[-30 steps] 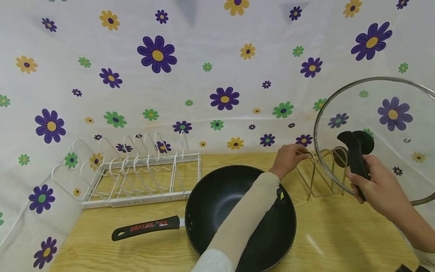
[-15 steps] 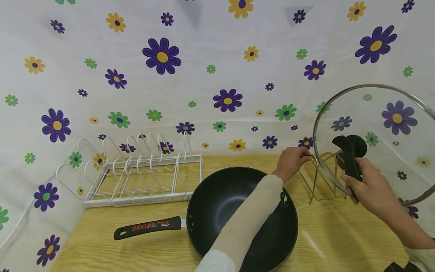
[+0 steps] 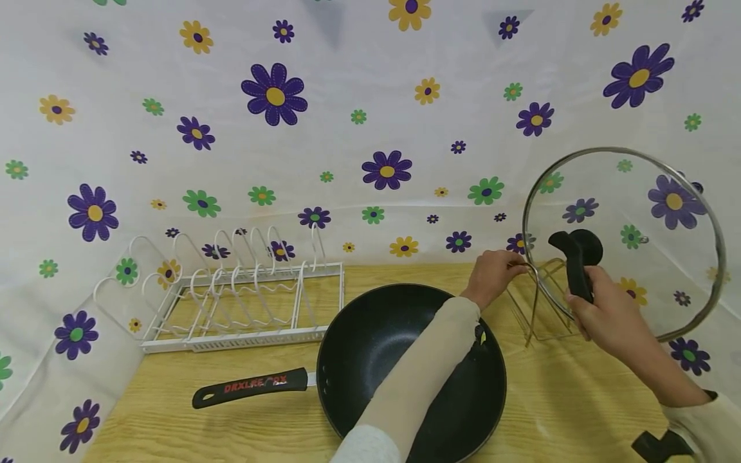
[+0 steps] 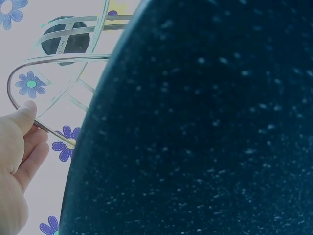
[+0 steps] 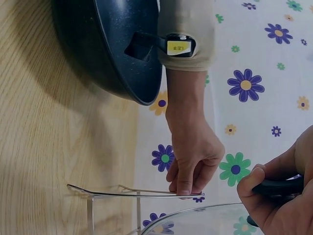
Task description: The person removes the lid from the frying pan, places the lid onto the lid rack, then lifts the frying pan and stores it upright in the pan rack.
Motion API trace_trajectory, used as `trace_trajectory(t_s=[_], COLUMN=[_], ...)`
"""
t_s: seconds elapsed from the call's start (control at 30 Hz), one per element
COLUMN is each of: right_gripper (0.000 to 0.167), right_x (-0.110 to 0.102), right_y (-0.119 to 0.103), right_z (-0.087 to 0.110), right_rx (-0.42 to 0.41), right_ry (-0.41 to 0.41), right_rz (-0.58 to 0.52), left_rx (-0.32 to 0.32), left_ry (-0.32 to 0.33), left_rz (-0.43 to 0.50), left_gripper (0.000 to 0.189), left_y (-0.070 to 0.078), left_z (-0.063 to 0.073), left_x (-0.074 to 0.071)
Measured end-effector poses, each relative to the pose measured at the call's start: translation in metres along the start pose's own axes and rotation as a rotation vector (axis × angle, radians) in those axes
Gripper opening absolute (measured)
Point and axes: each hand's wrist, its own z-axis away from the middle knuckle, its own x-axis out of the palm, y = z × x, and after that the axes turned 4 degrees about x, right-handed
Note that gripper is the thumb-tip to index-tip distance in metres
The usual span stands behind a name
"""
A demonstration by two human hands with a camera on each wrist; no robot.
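My left hand (image 3: 492, 276) pinches the top of a wire loop on a small metal lid rack (image 3: 535, 308); in the left wrist view, thumb and fingers close on that loop. My right hand (image 3: 616, 315) grips the black handle (image 3: 576, 263) of a large glass lid (image 3: 613, 186). The lid stands nearly upright above the rack, its lower left edge overlapping the rack's wires in the head view. Whether it touches the rack cannot be told. A black wok (image 3: 376, 334) sits on the table under my left forearm, which hides part of it.
A white wire dish rack (image 3: 260, 337) stands at the back left of the wooden table (image 3: 260, 431). The wok's handle (image 3: 251, 388) points left, in front of that rack. Behind everything hangs a white flowered sheet (image 3: 347, 64).
My right hand has carried the glass lid leftward, closer over the lid rack, and the lid's whole rim now shows more. The left hand keeps its hold on the wire loop.
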Motion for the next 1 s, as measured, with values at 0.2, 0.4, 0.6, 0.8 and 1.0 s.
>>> trace_trajectory(t_s=[0.2, 0.4, 0.6, 0.8, 1.0], right_gripper=[0.05, 0.06, 0.057, 0.053, 0.052], right_x=[0.006, 0.012, 0.016, 0.02, 0.022], right_y=[0.005, 0.008, 0.012, 0.014, 0.016], right_z=[-0.006, -0.012, -0.017, -0.02, -0.022], right_rx=[0.045, 0.085, 0.094, 0.101, 0.109], right_ry=[-0.017, -0.043, -0.044, -0.057, -0.058], right_rz=[0.015, 0.025, 0.05, 0.004, -0.009], left_rx=[-0.008, -0.024, -0.034, -0.065, -0.079], left_ry=[-0.007, 0.006, 0.004, 0.005, -0.001], left_rz=[0.009, 0.013, 0.002, 0.005, 0.0], left_gripper=[0.02, 0.02, 0.02, 0.022, 0.023], left_y=[-0.002, -0.002, -0.002, -0.001, -0.002], left_z=[-0.001, -0.001, 0.0, -0.001, -0.001], left_x=[0.001, 0.001, 0.002, 0.001, 0.003])
